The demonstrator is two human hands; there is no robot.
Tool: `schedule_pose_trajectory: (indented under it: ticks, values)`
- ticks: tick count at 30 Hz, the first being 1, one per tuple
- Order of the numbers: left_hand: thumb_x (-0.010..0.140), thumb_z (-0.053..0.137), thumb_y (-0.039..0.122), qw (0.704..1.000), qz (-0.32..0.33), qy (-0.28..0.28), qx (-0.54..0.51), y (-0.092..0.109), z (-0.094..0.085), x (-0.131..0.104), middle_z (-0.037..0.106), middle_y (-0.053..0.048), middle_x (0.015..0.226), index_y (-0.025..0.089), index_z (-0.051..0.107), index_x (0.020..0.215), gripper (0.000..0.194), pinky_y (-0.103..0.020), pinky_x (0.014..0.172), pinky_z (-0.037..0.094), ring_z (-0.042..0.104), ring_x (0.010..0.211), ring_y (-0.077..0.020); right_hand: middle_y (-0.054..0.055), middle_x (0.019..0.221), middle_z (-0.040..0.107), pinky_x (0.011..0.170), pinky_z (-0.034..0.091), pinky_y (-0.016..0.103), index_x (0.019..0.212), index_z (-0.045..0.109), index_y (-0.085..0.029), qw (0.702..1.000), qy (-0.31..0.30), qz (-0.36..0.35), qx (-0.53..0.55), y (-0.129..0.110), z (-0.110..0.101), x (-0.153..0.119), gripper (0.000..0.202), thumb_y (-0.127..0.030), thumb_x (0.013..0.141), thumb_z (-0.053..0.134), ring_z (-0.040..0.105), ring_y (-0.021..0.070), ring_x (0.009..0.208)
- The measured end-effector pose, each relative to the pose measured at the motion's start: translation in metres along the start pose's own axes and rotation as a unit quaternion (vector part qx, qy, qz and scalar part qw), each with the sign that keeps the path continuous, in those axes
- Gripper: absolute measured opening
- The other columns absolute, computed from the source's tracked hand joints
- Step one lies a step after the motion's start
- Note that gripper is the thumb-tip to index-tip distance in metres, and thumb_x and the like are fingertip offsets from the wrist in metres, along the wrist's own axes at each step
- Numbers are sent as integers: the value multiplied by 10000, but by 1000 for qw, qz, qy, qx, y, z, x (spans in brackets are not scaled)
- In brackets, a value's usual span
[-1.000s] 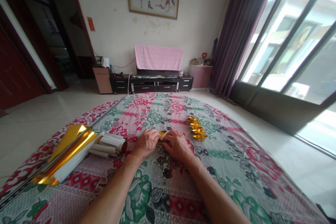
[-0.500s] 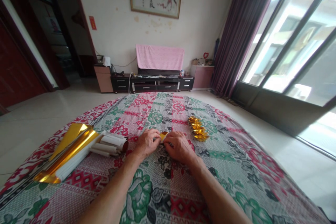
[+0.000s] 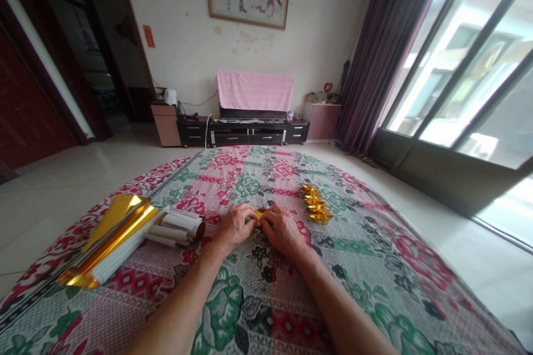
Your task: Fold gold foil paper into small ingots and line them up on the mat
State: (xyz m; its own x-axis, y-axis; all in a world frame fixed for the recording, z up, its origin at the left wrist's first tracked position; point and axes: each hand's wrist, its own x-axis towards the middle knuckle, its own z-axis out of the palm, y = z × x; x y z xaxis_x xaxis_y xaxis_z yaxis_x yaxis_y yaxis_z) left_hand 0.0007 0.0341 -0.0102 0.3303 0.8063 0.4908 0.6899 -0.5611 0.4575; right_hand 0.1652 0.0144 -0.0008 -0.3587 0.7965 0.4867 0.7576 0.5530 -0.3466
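Note:
Between my two hands, low over the patterned cloth, is a small piece of gold foil paper (image 3: 260, 214), mostly covered by the fingers. My left hand (image 3: 235, 225) pinches its left side with thumb and fingertips. Its right side is held in the curled fingers of my right hand (image 3: 283, 228). To the right of that hand a row of several folded gold foil pieces (image 3: 316, 204) stands on the cloth. Sheets of gold foil paper (image 3: 125, 233), partly rolled and with white backs, lie to the left.
Several white paper rolls (image 3: 177, 226) lie beside the gold sheets, left of my left hand. A red, green and grey flowered cloth (image 3: 250, 169) covers the round-edged surface. Beyond it stands a low black cabinet (image 3: 233, 137) with a pink towel (image 3: 255, 90) over a screen.
My fingers have shifted slightly on the gold foil paper, and the right fingertips sit closer over it. The view has moved a little; the row of folded pieces stays put.

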Motion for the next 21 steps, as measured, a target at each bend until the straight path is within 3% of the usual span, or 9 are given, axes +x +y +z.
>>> schedule_pose_trajectory:
  ticks: [21]
  values:
    - [714, 550, 84, 1000, 2, 7, -14, -3, 2, -1, 637, -44, 919, 184, 635, 742, 134, -349, 845, 444, 564, 903, -173, 38, 786, 580, 697, 369, 226, 706, 625, -176, 999, 21, 40, 9, -2, 6, 2, 161, -182, 818, 509, 528, 132, 756]
